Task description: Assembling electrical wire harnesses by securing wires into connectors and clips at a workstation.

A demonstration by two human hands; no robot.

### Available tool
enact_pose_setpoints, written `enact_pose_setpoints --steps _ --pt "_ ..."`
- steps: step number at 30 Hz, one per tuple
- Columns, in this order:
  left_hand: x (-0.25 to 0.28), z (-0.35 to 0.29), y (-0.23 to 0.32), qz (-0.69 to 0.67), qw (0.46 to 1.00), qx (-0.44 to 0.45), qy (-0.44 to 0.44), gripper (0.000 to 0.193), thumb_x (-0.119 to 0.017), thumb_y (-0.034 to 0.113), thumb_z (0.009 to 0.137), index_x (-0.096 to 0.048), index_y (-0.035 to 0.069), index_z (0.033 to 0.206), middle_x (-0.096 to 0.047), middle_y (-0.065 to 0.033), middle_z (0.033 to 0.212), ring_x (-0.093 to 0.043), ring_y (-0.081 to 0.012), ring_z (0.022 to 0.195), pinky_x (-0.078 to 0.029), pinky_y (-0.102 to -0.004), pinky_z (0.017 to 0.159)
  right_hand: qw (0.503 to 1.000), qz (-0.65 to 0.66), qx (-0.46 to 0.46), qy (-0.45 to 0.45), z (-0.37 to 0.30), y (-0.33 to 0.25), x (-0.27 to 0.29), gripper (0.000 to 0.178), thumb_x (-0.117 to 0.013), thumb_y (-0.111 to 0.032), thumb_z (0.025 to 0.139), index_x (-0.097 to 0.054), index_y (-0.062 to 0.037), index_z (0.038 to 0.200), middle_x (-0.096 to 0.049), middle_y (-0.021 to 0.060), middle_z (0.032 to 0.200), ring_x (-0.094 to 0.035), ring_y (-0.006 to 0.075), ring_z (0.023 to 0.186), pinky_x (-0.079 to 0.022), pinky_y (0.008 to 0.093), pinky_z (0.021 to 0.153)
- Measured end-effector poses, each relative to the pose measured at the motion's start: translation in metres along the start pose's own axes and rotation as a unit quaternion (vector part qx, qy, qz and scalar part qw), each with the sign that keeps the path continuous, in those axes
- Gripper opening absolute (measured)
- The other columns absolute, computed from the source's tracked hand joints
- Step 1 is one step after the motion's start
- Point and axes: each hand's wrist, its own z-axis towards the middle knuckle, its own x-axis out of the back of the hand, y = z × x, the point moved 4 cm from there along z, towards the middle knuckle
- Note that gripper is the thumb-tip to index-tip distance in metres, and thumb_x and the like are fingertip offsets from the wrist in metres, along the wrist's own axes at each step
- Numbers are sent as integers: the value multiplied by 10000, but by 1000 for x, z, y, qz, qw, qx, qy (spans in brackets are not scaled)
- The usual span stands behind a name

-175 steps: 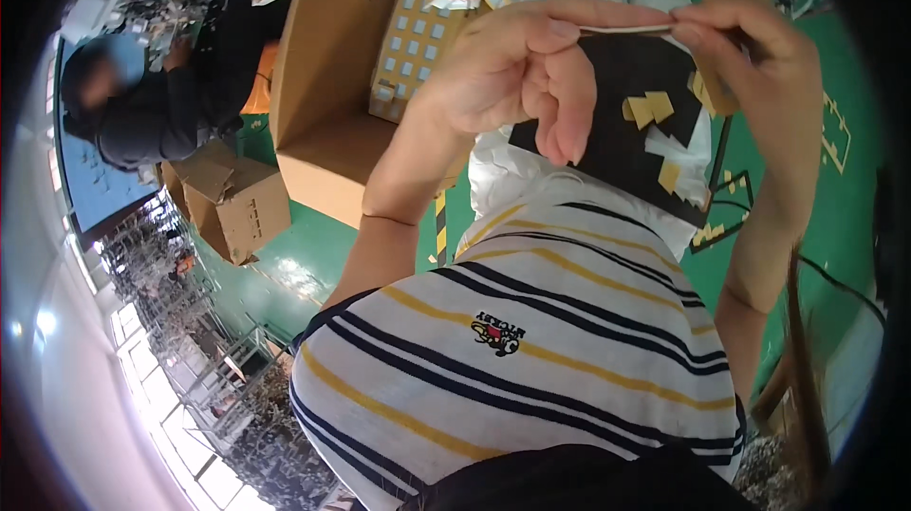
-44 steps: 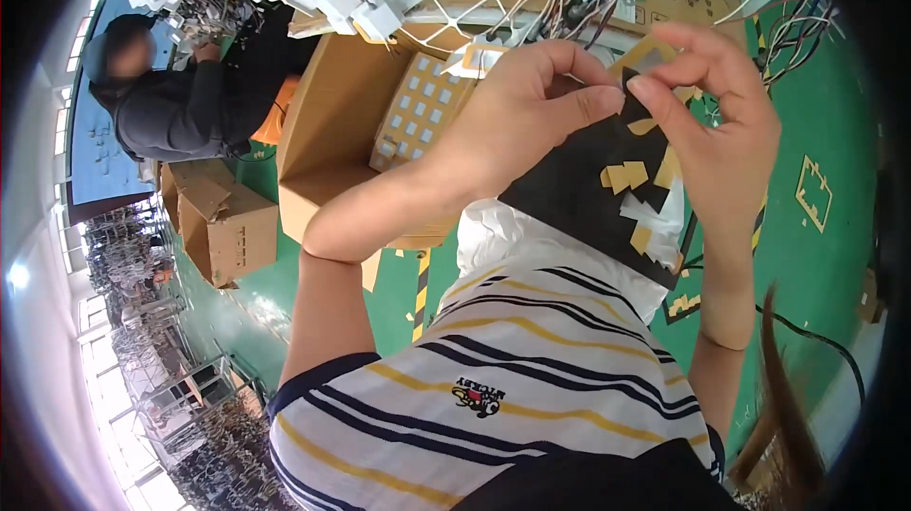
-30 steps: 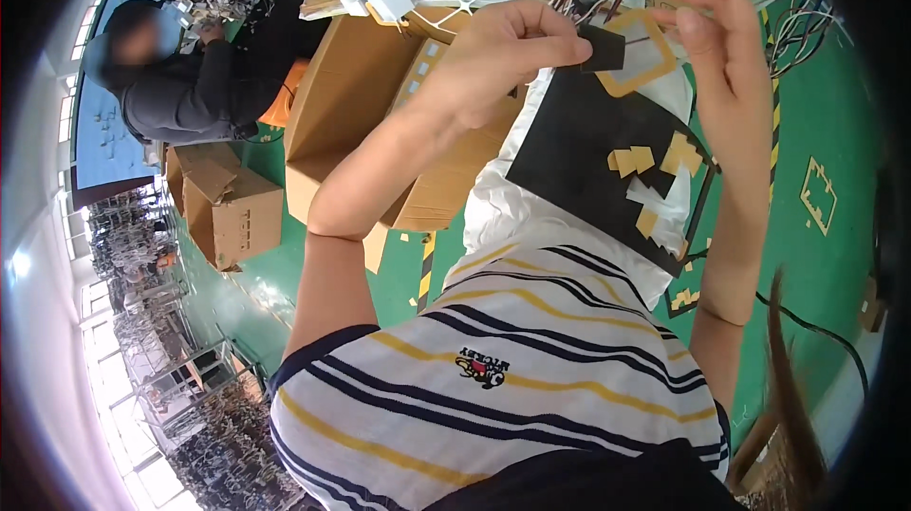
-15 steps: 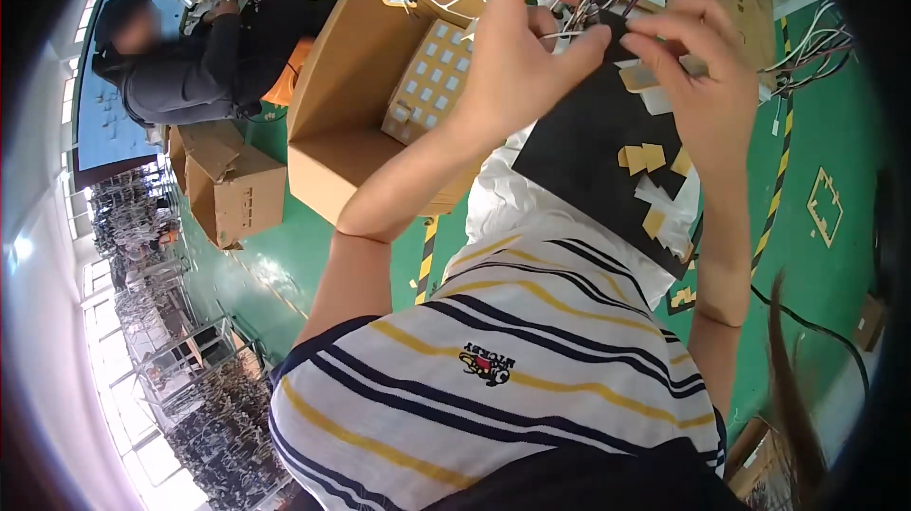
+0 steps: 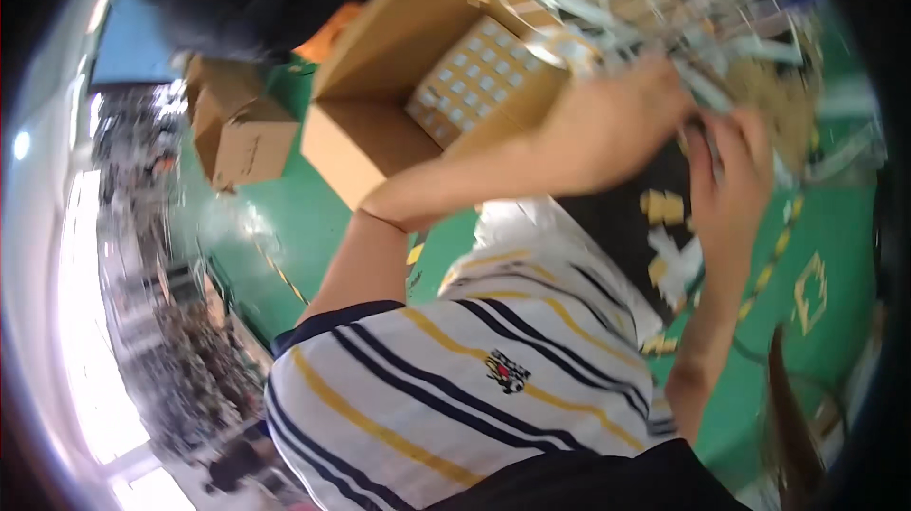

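Observation:
Motion smears my left hand [image 5: 617, 122], which reaches across to the right, its fingertips close to those of my right hand. My right hand [image 5: 731, 174] is raised opposite, thumb and fingers bent together in a pinch; whatever lies between them is too blurred to make out. Below both hands a black sheet [image 5: 603, 217] rests over my lap. Several yellow tape pieces [image 5: 664, 207] and crumpled white scraps [image 5: 676, 262] lie on it. Just beyond my fingers is a blurred tangle of wires and pale plastic parts [image 5: 655, 8].
An open cardboard box [image 5: 346, 146] with a sheet of small pale squares [image 5: 479, 70] inside stands left of the sheet. Farther left are another carton [image 5: 251, 146] and a person in dark clothes [image 5: 232, 13]. Yellow-black tape [image 5: 764, 274] marks the green floor [image 5: 242, 217].
My left hand has swung right and turned, its forearm now lying more level. My right hand has moved slightly down. The whole view has shifted and blurred.

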Motion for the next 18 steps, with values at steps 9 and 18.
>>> enact_pose_setpoints --steps 9,18 --pt "-58 -37 -32 -657 676 158 -294 430 -527 401 935 -515 57 1193 -650 -74 1037 -630 -211 932 -503 -322 733 968 155 -57 -188 -71 -14 9 220 -665 -8 685 -590 -49 889 -523 124 892 -525 315 845 -418 396 723" --pt "-71 -47 -1 -775 434 237 -395 366 -576 315 928 -517 13 1124 -625 -51 1022 -618 -159 917 -504 -276 772 970 143 103 -170 -42 -59 15 403 -462 -331 916 -613 -22 1127 -578 140 1119 -534 350 1047 -391 469 898"
